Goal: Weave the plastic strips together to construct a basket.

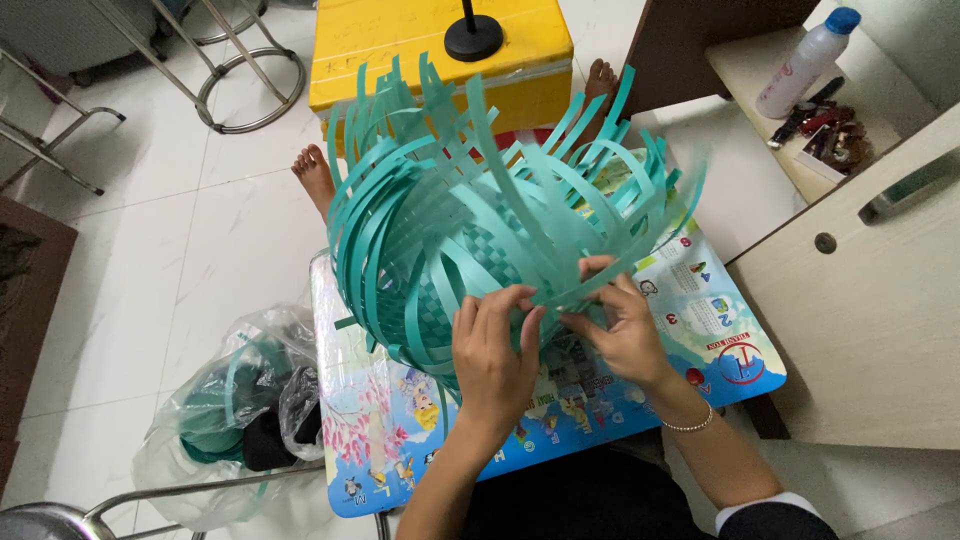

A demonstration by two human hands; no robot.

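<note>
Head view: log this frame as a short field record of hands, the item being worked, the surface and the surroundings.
left hand: grips teal strips at the near rim
right hand: pinches a teal strip, bead bracelet on wrist
item: half-woven teal strip basket, loose ends fanning upward
surface: small colourful printed table
floor left: clear plastic bag with teal strips
behind: yellow box
right: white bottle on shelf

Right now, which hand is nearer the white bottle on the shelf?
Right. The right hand pinches teal strips on the basket's near side, below and left of the white bottle. The left hand rests on the basket farther left.
</note>
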